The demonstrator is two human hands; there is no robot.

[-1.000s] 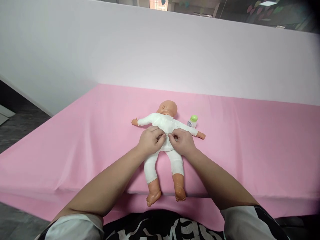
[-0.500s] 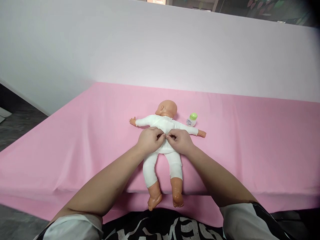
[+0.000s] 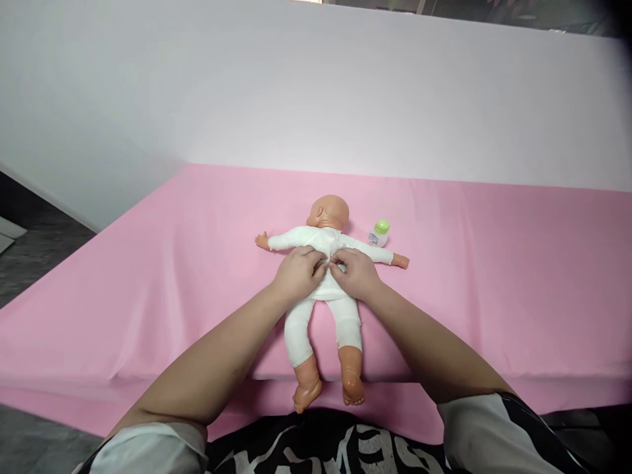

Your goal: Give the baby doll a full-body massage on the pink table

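A baby doll (image 3: 330,212) lies on its back on the pink cloth, arms spread, bare feet at the near table edge. It wears a white suit (image 3: 316,240). My left hand (image 3: 296,274) and my right hand (image 3: 356,273) rest on the doll's belly, side by side. Both pinch the front of the white suit between thumb and fingers at its middle seam. My fingers hide the spot they pinch.
A small white bottle with a green cap (image 3: 378,233) lies right of the doll's head. The pink cloth (image 3: 494,283) covers the whole table. A white wall (image 3: 296,92) rises behind it. Dark floor (image 3: 34,243) shows at the left.
My two hands have crept slightly up the doll's torso, still pinching the suit's front. The doll has shifted very little.
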